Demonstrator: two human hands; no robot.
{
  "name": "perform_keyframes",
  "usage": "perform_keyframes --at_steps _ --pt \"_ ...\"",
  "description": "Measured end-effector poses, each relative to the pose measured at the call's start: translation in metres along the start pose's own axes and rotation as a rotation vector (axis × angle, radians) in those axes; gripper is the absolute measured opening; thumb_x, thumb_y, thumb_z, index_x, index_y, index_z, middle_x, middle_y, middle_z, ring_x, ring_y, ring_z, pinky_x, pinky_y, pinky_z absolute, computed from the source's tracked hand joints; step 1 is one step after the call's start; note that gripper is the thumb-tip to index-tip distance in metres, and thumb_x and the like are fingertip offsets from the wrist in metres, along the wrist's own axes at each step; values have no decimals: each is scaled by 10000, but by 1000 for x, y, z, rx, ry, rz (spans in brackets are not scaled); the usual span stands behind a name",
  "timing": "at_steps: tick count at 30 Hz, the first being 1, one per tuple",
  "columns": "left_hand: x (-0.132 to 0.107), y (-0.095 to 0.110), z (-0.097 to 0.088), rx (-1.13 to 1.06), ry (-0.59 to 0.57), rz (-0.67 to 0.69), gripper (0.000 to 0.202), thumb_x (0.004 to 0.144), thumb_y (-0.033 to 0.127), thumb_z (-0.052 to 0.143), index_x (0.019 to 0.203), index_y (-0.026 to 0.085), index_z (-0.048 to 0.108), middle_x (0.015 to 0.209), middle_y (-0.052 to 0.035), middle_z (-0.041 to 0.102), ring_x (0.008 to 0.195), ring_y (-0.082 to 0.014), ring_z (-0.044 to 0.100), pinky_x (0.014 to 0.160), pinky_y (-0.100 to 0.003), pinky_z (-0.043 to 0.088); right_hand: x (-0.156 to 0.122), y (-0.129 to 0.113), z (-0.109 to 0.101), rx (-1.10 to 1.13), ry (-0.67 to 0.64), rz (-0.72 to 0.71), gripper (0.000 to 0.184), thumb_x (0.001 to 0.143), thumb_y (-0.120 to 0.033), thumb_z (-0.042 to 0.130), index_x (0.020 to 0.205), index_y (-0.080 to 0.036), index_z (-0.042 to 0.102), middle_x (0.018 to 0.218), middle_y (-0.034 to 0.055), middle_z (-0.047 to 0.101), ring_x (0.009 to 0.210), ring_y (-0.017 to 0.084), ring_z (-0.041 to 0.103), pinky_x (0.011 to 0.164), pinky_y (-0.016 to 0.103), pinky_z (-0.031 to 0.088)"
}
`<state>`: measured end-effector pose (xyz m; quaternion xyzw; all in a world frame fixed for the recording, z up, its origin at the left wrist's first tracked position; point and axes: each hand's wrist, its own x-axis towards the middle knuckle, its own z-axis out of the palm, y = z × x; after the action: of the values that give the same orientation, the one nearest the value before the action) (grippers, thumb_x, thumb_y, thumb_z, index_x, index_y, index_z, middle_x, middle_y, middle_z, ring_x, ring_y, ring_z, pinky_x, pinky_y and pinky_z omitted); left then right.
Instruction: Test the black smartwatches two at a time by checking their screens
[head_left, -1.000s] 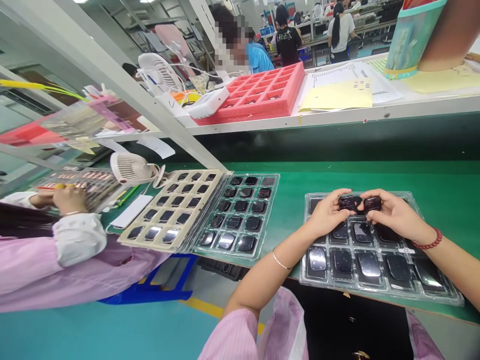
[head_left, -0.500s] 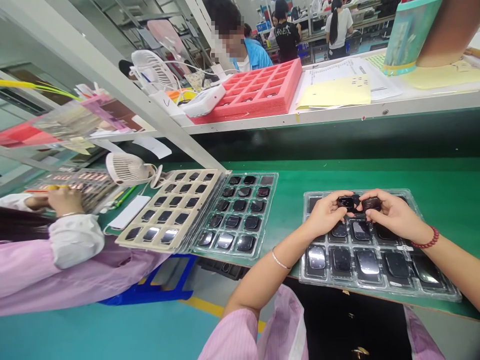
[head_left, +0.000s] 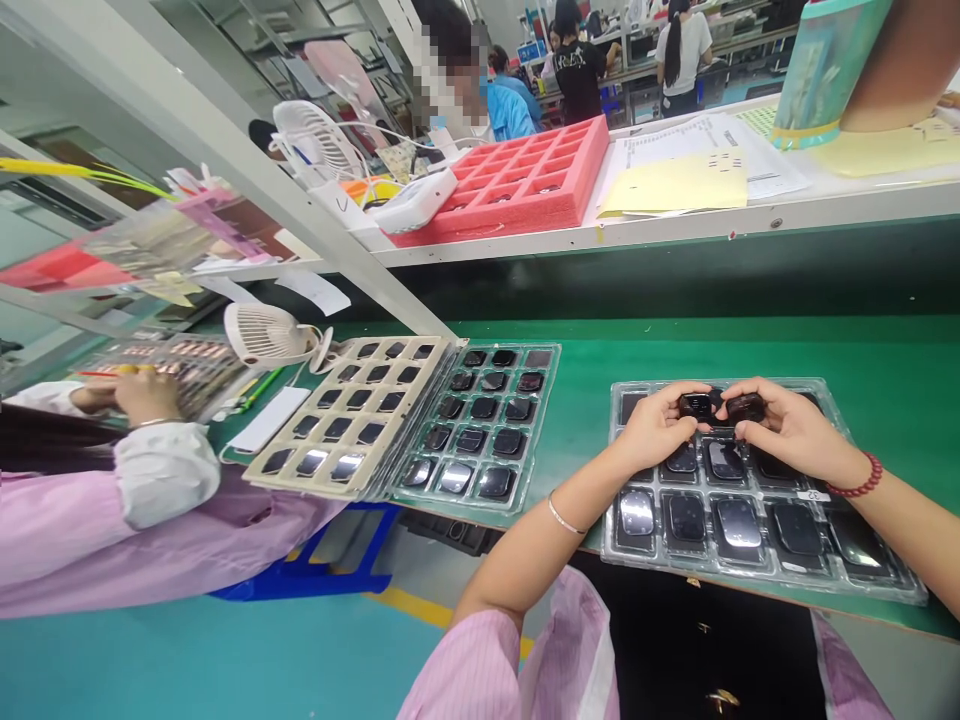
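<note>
Above a clear plastic tray (head_left: 611,545), my left hand (head_left: 658,428) pinches a black smartwatch case (head_left: 696,406) between thumb and fingers. Close beside it, my right hand (head_left: 791,430) grips a second dark smartwatch case (head_left: 745,408), turned at an angle. The two pieces are a small gap apart. Below the hands, several rounded-square black watch pieces, one of them a glossy piece (head_left: 739,528), lie in the tray's pockets. My hands and forearms hide part of the tray's back rows. A small white label (head_left: 813,496) marks the tray near my right wrist.
To the left lie another clear tray (head_left: 551,400) of black pieces and a beige tray (head_left: 259,482). Beyond are a small white fan (head_left: 262,335) and a co-worker's hands (head_left: 146,395). A shelf (head_left: 660,222) above carries a red foam tray (head_left: 592,170).
Both hands keep their holds on the smartwatch cases and have hardly moved. The whole view has shifted slightly to the right.
</note>
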<state>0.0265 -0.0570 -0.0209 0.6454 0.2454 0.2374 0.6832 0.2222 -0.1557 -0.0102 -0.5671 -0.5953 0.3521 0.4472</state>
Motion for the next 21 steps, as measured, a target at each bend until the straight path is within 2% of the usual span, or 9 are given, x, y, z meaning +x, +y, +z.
perform_keyframes --at_steps 2,6,9,13,16,18,21 --pt "0 1 0 3 3 -3 510 764 54 551 1257 171 609 1082 -103 727 883 -192 755 813 -306 563 0 -1 -1 -16 7 3 309 828 -306 707 1123 -246 637 1064 94 734 874 272 716 681 383 603" --pt "-2 2 0 -7 -16 14 491 775 71 569 1252 177 617 1120 -104 729 877 -179 751 876 -335 566 0 -1 -1 -23 3 6 308 839 -315 700 1133 -249 636 1078 87 725 799 247 716 665 380 608" --pt "-2 2 0 -18 -12 23 453 802 109 587 1248 179 622 1124 -106 733 872 -181 751 847 -322 573 0 0 0 -29 8 6 275 853 -296 677 1121 -254 638 1023 72 733 762 237 708 650 375 604" --pt "-2 4 1 -11 0 -6 422 833 147 585 1253 167 614 1086 -118 735 867 -197 752 735 -278 565 0 0 0 -59 28 -15 208 862 -272 652 1069 -255 650 960 65 741 804 249 713 711 396 608" --pt "-3 5 1 -7 0 3 429 817 131 602 1245 168 616 1084 -112 731 861 -184 746 769 -285 569 0 2 0 -60 25 -26 268 841 -276 681 1107 -251 654 1051 83 732 875 268 720 724 401 616" --pt "-3 5 1 -14 2 20 421 808 133 620 1228 170 624 1081 -102 729 845 -170 739 798 -297 576 0 3 -1 -22 15 -8 303 843 -294 691 1141 -252 655 1094 85 727 830 254 727 717 404 626" --pt "-2 4 0 -30 17 35 317 839 193 621 1153 156 648 1060 -97 724 770 -147 719 776 -308 591 -1 3 -1 56 2 36 258 893 -344 658 1136 -259 677 1074 72 737 733 218 724 708 404 645"
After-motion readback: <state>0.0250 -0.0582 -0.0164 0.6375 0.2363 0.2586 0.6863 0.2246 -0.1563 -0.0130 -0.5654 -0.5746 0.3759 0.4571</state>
